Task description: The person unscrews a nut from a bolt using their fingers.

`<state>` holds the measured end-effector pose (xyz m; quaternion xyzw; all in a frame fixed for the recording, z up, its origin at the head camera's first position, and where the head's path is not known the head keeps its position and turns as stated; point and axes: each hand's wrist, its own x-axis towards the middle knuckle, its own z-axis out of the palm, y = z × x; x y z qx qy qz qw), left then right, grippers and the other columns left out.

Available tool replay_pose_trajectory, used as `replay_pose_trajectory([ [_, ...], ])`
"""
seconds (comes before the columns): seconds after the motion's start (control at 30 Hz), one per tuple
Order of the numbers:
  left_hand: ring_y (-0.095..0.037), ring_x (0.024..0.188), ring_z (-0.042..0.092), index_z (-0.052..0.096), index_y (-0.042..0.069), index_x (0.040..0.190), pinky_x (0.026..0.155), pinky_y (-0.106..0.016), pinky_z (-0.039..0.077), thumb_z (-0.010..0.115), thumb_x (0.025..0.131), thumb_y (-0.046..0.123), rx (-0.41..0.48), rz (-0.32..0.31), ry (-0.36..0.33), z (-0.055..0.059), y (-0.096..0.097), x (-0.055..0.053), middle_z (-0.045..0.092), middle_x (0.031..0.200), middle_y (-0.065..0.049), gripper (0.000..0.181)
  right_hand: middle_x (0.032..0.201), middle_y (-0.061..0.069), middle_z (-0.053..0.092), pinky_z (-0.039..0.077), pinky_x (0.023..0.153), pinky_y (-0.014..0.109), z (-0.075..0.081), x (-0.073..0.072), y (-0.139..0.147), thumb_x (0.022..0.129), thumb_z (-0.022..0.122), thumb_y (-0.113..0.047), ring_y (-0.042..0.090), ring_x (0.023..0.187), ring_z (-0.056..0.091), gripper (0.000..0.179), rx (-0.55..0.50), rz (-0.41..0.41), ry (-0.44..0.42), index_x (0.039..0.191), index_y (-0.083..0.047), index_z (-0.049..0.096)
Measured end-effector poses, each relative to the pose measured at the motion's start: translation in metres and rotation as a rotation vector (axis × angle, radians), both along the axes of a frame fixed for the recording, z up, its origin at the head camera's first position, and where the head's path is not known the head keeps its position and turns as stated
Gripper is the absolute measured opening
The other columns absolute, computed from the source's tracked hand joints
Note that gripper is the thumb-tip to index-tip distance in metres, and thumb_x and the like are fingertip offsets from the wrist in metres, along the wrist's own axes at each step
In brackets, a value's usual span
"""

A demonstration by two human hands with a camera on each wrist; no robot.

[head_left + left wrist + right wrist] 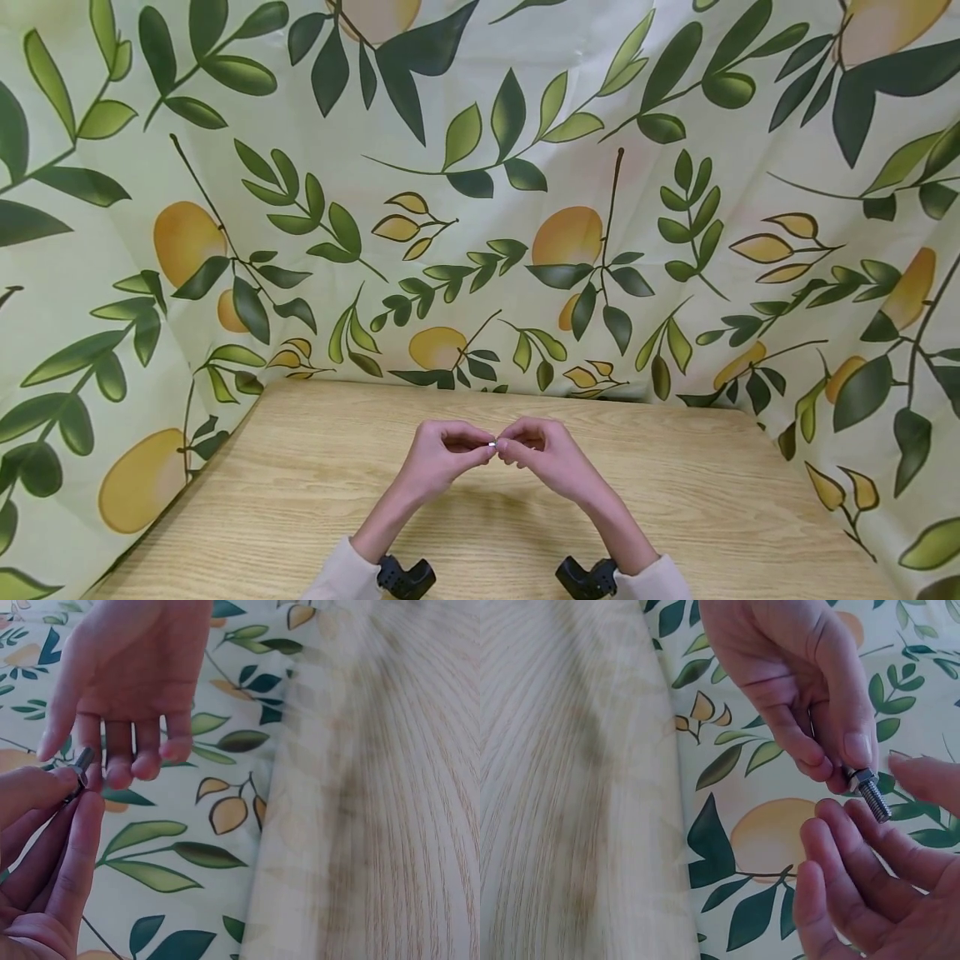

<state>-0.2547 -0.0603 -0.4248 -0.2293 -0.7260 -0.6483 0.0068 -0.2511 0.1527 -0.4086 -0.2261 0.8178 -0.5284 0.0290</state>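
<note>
A small metal bolt point(875, 802) with a hex nut point(862, 778) on its thread sticks out from the fingertips of my left hand point(441, 457). Thumb and fingers of that hand pinch it at the nut end, hiding the bolt's other end. Facing it is my right hand point(551, 458), its thumb apart from its loosely bent fingers, close around the free threaded tip. Whether the right fingers touch the thread, I cannot tell. From the left wrist view, the bolt point(85, 758) points up toward the right palm. Both hands are held above the table.
The light wood table point(315, 500) spreads under both hands. A cloth point(480, 333) printed with leaves and fruit rises behind it and along its sides. Black wrist devices point(406, 577) sit at both sleeves.
</note>
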Motion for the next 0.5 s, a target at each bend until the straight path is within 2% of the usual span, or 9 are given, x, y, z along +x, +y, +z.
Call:
replay_pose_trajectory([
  [0.1,-0.016,0.081,0.077,0.08,0.0,0.101,0.075,-0.024,0.064,0.082,0.088,0.009,0.002,-0.005,0.016,-0.0011,-0.0002,-0.0002,0.079,0.098,-0.019,0.016,0.09,0.014,0.075,0.062,0.072,0.032,-0.0004,-0.0015,0.0003,0.103,0.064,-0.023,0.017,0.082,0.071,0.026,0.012,0.012,-0.014,0.101,0.002,0.073],
  [0.27,-0.016,0.082,0.078,0.079,-0.003,0.102,0.076,-0.024,0.064,0.081,0.089,0.01,-0.008,-0.006,0.046,-0.0026,-0.0003,-0.0007,0.079,0.099,-0.021,0.018,0.09,0.015,0.075,0.064,0.073,0.037,-0.0008,-0.0024,0.0001,0.103,0.064,-0.02,0.016,0.081,0.071,0.026,0.02,0.033,-0.019,0.099,0.003,0.074],
  [0.4,-0.026,0.084,0.079,0.08,0.0,0.102,0.075,-0.024,0.064,0.082,0.089,0.011,-0.021,0.004,0.051,-0.0026,0.0,-0.0006,0.079,0.098,-0.019,0.017,0.091,0.015,0.074,0.062,0.074,0.031,-0.0006,-0.0011,-0.0001,0.1,0.067,-0.018,0.016,0.082,0.07,0.021,0.012,0.02,-0.008,0.102,0.002,0.074],
  [0.5,-0.026,0.081,0.078,0.08,0.002,0.101,0.074,-0.025,0.065,0.082,0.088,0.011,-0.029,0.002,0.054,-0.002,0.0002,-0.0003,0.079,0.096,-0.017,0.016,0.091,0.014,0.073,0.059,0.073,0.027,-0.0005,0.0,0.0003,0.098,0.07,-0.018,0.016,0.081,0.068,0.019,0.013,0.005,0.008,0.102,0.0,0.075],
])
